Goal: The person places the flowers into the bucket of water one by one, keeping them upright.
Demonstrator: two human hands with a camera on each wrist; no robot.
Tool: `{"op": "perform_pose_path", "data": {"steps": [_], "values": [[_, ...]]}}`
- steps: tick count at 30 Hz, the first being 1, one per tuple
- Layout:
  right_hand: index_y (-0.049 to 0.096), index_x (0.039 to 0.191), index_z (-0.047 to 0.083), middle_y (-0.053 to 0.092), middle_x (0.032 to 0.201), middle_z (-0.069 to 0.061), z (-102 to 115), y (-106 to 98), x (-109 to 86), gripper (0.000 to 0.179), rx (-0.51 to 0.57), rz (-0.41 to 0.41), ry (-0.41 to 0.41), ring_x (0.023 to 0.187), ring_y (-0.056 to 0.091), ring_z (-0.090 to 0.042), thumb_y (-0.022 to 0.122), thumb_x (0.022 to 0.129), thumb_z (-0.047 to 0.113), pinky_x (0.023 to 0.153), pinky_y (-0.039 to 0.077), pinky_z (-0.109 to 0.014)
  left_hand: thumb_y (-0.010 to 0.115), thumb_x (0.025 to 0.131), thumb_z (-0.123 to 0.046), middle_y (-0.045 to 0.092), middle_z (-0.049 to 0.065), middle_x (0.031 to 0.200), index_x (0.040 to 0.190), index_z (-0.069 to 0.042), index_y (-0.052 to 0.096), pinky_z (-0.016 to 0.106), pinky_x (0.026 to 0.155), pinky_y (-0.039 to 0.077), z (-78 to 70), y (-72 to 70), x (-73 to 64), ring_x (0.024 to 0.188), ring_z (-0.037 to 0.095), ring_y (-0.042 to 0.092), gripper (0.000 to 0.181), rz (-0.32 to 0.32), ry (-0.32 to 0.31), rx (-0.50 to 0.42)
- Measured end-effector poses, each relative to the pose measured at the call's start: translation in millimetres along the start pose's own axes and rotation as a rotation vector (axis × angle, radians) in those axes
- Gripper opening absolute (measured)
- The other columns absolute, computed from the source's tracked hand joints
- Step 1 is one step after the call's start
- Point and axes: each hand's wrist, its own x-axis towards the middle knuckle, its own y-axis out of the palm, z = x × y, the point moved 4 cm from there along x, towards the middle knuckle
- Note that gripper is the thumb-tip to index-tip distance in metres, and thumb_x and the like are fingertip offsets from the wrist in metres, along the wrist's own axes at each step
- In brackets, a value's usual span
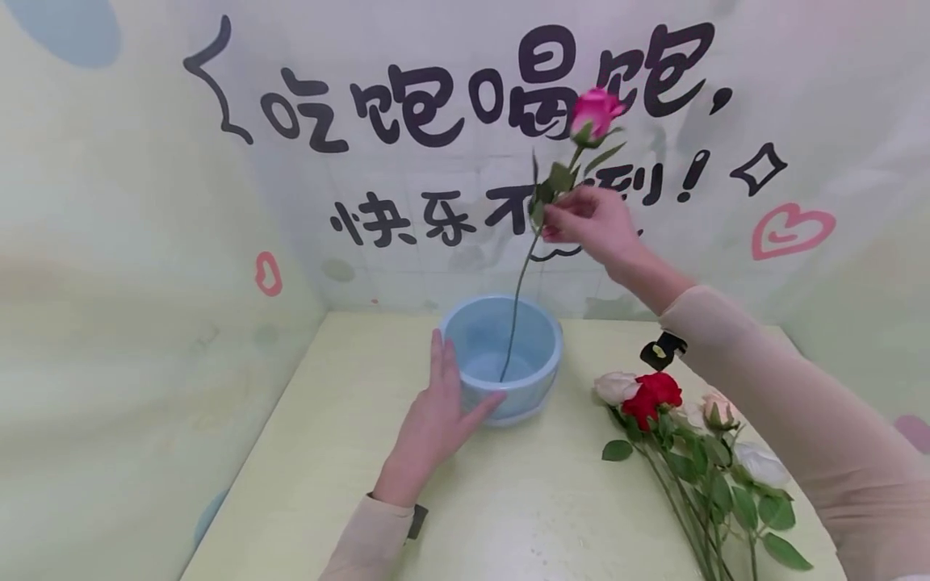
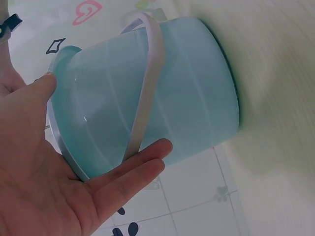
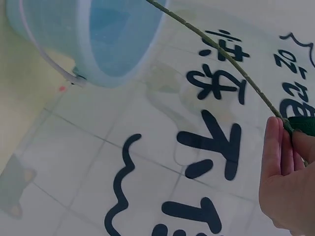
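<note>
A pink artificial rose (image 1: 594, 113) is held upright by my right hand (image 1: 592, 226), with thumb and fingertips pinching its stem just below the leaves. In the right wrist view the bare stem (image 3: 221, 51) runs from that hand (image 3: 290, 172) to the bucket's mouth. The lower end reaches inside a light blue bucket (image 1: 501, 399). My left hand (image 1: 432, 420) rests against the bucket's near left side, thumb and straight fingers spread along the rim. The left wrist view shows two extended fingers beside the bucket's pale handle (image 2: 147, 93), which hangs down the wall.
Several more artificial roses lie on the table (image 1: 392, 387) at the right, among them a red rose (image 1: 654, 397) and a white rose (image 1: 761, 464), stems toward the front edge. Behind the table stands a printed backdrop (image 1: 407, 282) with black lettering.
</note>
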Motion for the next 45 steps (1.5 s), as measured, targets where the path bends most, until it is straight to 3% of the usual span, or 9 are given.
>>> {"op": "perform_pose_path", "data": {"steps": [6, 10, 15, 23, 31, 38, 45], "values": [[0.067, 0.117, -0.013, 0.078, 0.103, -0.021, -22.8, 21.6, 2.5, 0.028, -0.125, 0.249, 0.212, 0.084, 0.079, -0.021, 0.075, 0.099, 0.007, 0.081, 0.063, -0.035, 0.055, 0.096, -0.078, -0.005, 0.019, 0.176, 0.168, 0.001, 0.0, 0.048, 0.071, 0.062, -2.4, 2.6, -1.3, 0.088, 0.042, 0.074, 0.12, -0.002, 0.01, -0.022], [0.069, 0.115, -0.013, 0.078, 0.104, -0.022, -28.6, 21.1, 7.7, 0.026, -0.111, 0.338, 0.307, 0.088, 0.08, -0.023, 0.076, 0.098, 0.005, 0.086, 0.062, -0.038, 0.054, 0.096, -0.078, -0.007, 0.016, 0.177, 0.168, 0.0, 0.0, 0.051, 0.077, 0.062, -2.2, 3.8, -0.3, 0.093, 0.044, 0.074, 0.12, -0.006, 0.011, -0.025], [0.07, 0.117, -0.013, 0.079, 0.103, -0.022, -28.9, 18.5, 11.5, 0.024, -0.087, 0.398, 0.338, 0.089, 0.08, -0.024, 0.074, 0.099, 0.003, 0.085, 0.062, -0.036, 0.057, 0.096, -0.075, -0.007, 0.019, 0.176, 0.167, 0.003, 0.003, 0.049, 0.074, 0.062, -1.6, 2.2, -1.1, 0.088, 0.043, 0.074, 0.119, -0.019, 0.023, 0.009], [0.063, 0.129, -0.014, 0.079, 0.105, -0.02, -37.2, 15.6, 17.7, 0.031, -0.057, 0.376, 0.341, 0.094, 0.079, -0.027, 0.067, 0.102, 0.001, 0.086, 0.061, -0.036, 0.056, 0.096, -0.076, -0.006, 0.018, 0.176, 0.168, 0.002, 0.001, 0.048, 0.071, 0.062, -0.4, -1.3, -0.4, 0.085, 0.042, 0.073, 0.119, -0.018, 0.013, 0.015], [0.055, 0.139, -0.015, 0.075, 0.115, -0.022, -69.0, 10.3, 25.9, 0.038, -0.021, 0.286, 0.389, 0.091, 0.079, -0.022, 0.063, 0.105, 0.001, 0.094, 0.058, -0.041, 0.052, 0.095, -0.08, -0.006, 0.016, 0.177, 0.168, -0.002, -0.005, 0.045, 0.071, 0.061, 0.8, 2.6, -0.9, 0.086, 0.04, 0.073, 0.121, 0.018, -0.005, -0.007], [0.059, 0.133, -0.013, 0.071, 0.123, -0.025, -98.2, 9.9, 23.0, 0.034, -0.089, 0.275, 0.408, 0.087, 0.078, -0.017, 0.064, 0.106, 0.009, 0.091, 0.06, -0.037, 0.053, 0.094, -0.08, 0.001, 0.018, 0.176, 0.168, -0.002, -0.005, 0.046, 0.072, 0.062, 5.4, 2.6, -5.0, 0.086, 0.04, 0.073, 0.122, 0.014, 0.016, -0.005], [0.06, 0.123, -0.006, 0.068, 0.128, -0.028, -112.5, 21.1, 24.4, 0.027, -0.14, 0.175, 0.393, 0.086, 0.077, -0.019, 0.066, 0.106, 0.013, 0.09, 0.061, -0.039, 0.057, 0.095, -0.078, 0.011, 0.021, 0.174, 0.168, -0.002, -0.006, 0.048, 0.077, 0.063, 9.4, -3.1, -5.1, 0.088, 0.041, 0.073, 0.122, -0.002, 0.037, -0.002]]}}
